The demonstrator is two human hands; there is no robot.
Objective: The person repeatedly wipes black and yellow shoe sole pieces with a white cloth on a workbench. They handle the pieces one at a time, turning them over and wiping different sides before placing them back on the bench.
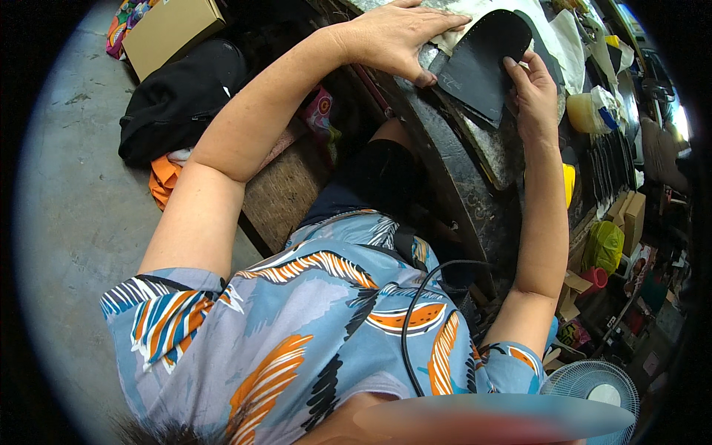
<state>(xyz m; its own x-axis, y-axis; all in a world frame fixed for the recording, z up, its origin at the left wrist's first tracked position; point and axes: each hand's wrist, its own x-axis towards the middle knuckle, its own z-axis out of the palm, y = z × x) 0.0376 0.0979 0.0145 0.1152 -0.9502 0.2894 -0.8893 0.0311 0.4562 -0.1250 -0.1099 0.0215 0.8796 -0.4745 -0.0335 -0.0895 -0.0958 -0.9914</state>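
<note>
A flat black leather-like piece [486, 67] lies tilted over the workbench, with a rounded far end and a row of small holes along its edge. My right hand [535, 93] grips its right edge between thumb and fingers. To the left of the piece is my left hand [393, 37], fingers stretched toward the far side and thumb apart, its dark-stained tip close to the piece's left edge. Nothing shows in that hand. Another dark sheet [549, 55] shows behind the black piece, partly covered by it.
The dark workbench [475, 196] holds a slab under the piece, whitish cloth [565, 44], a tub of yellowish paste [582, 113] and several dark strips [614, 167]. A fan [593, 382] stands at lower right. At left are a cardboard box [174, 33] and a black bag [182, 100].
</note>
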